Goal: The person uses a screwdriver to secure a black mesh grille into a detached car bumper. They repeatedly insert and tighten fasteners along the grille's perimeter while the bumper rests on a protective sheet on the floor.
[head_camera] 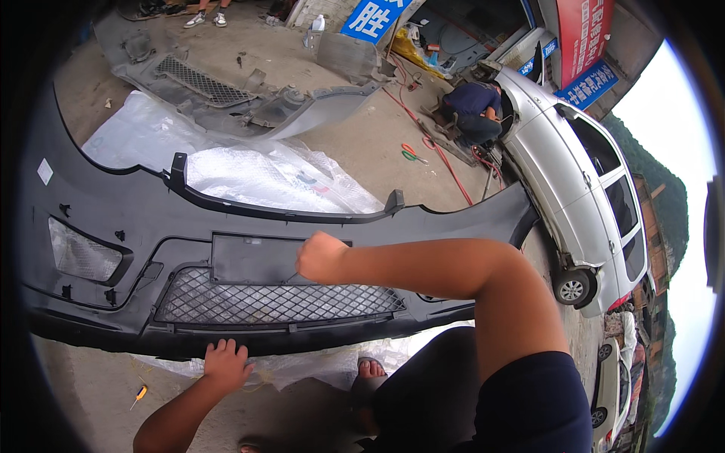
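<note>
A black plastic car bumper cover [187,226] lies before me with its inner side up. Its lower grille mesh [238,300] sits below a flat rectangular panel [249,257]. My right hand [322,258] is closed in a fist over the panel's lower right part. A thin shaft [291,278] shows under the fist; the handle is hidden inside it. My left hand [225,365] holds the bumper's near edge, with its fingers over the rim and its thumb to the side.
White foam sheeting [272,175] lies under the bumper. A yellow-handled screwdriver [139,396] is on the ground at left, scissors [413,153] beyond. A worn bumper [226,102] lies farther off. Another person [473,110] crouches beside a silver car [572,170], near a red hose [447,164].
</note>
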{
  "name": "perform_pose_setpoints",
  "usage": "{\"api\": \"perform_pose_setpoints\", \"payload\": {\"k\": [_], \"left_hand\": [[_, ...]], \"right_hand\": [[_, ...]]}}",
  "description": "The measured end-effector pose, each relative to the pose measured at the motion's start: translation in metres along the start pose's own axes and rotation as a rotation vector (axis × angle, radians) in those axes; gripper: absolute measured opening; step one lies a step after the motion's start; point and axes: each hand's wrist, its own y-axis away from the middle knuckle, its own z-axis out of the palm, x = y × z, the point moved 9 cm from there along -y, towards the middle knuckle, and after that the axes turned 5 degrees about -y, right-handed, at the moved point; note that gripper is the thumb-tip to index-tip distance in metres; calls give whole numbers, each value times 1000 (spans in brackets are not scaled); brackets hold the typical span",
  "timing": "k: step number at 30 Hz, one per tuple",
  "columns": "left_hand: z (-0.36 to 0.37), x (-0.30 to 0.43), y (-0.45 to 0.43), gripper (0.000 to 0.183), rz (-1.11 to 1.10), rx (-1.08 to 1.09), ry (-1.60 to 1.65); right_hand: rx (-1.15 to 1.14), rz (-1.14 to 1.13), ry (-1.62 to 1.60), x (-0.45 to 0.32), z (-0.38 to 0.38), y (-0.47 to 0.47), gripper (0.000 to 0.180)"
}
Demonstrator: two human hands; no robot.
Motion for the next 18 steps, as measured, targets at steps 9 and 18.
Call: {"api": "perform_pose_setpoints", "payload": {"k": [9,18], "left_hand": [[-4,1,-3,41,-16,41,-26],[-9,-4,7,52,12,-15,80]], "right_hand": [[-347,494,-720,62,27,0,29],[-115,229,-711,66,11,17,53]]}}
